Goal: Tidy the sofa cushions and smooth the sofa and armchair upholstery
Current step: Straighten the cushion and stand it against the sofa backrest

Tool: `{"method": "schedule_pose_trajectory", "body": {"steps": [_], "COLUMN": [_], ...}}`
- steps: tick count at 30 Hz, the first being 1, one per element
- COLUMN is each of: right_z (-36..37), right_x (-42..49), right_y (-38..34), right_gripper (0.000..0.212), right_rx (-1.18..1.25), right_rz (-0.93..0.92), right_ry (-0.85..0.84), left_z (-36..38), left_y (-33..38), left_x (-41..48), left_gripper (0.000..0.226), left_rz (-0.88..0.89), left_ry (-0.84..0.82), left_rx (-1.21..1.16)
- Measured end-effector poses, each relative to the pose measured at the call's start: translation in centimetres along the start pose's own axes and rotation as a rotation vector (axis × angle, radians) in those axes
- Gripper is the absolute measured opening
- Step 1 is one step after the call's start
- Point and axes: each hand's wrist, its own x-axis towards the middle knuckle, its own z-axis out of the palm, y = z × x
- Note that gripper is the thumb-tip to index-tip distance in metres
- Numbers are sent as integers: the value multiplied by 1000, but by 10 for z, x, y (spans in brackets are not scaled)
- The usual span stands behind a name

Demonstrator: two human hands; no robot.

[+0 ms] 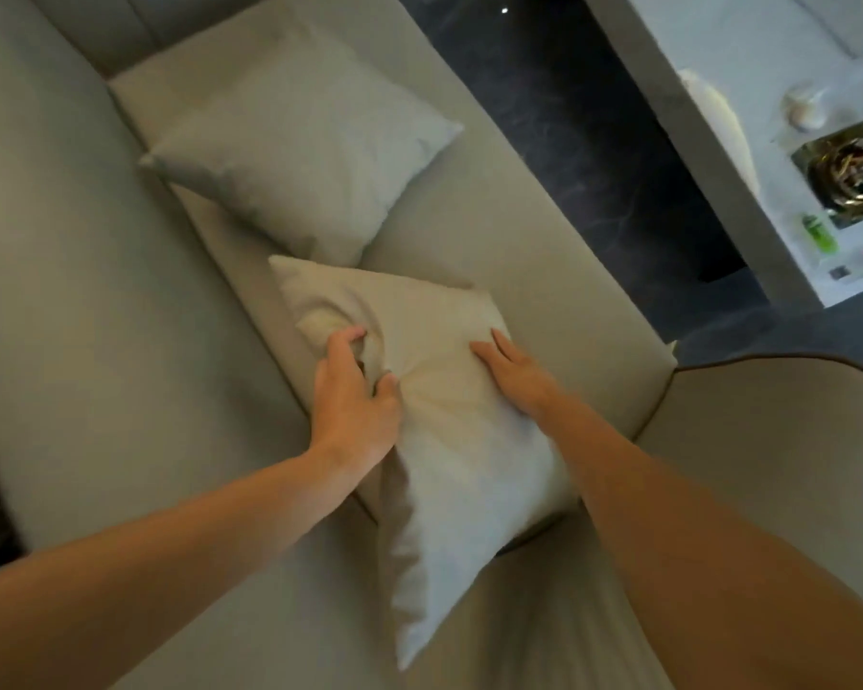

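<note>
A cream cushion (449, 440) lies on the beige sofa seat (509, 251), leaning toward the backrest (71, 291). My left hand (352, 390) pinches a fold of its fabric near the upper left corner. My right hand (511, 368) rests flat on the cushion's upper right part, fingers straight and together. A second, greyer cushion (305, 151) stands further along the seat against the backrest, its near corner just behind the cream one.
The sofa's curved armrest (768, 465) with dark piping rises at the right. Beyond the seat's front edge is dark marble floor (594, 141). A white low table (818, 141) holds a gold ornament, a green bottle and small items.
</note>
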Motion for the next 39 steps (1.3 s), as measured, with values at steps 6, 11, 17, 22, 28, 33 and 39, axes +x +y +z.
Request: {"method": "schedule_pose_trajectory", "body": {"steps": [6, 11, 17, 22, 28, 33, 39], "right_z": [124, 156, 107, 42, 13, 50, 116], "right_x": [-41, -26, -30, 5, 95, 187, 249], "right_y": [-32, -42, -41, -117, -212, -273, -264], "right_gripper": [62, 63, 51, 43, 58, 83, 92], "right_rx": [150, 182, 91, -78, 256, 434, 463], "right_rz": [-63, 8, 56, -103, -138, -125, -93], "right_ry": [-290, -237, -423, -353, -39, 124, 295], "left_z": [-104, -122, -121, -97, -63, -60, -40], "left_y": [-32, -48, 21, 77, 28, -16, -58], "left_x": [-48, -36, 27, 131, 277, 350, 379], "left_gripper": [56, 56, 42, 35, 85, 127, 130], "left_rz": [9, 63, 89, 36, -431, -564, -433], "left_ry": [1, -81, -371, -274, 10, 128, 204], "left_rx": [161, 336, 1089, 791, 151, -187, -288]}}
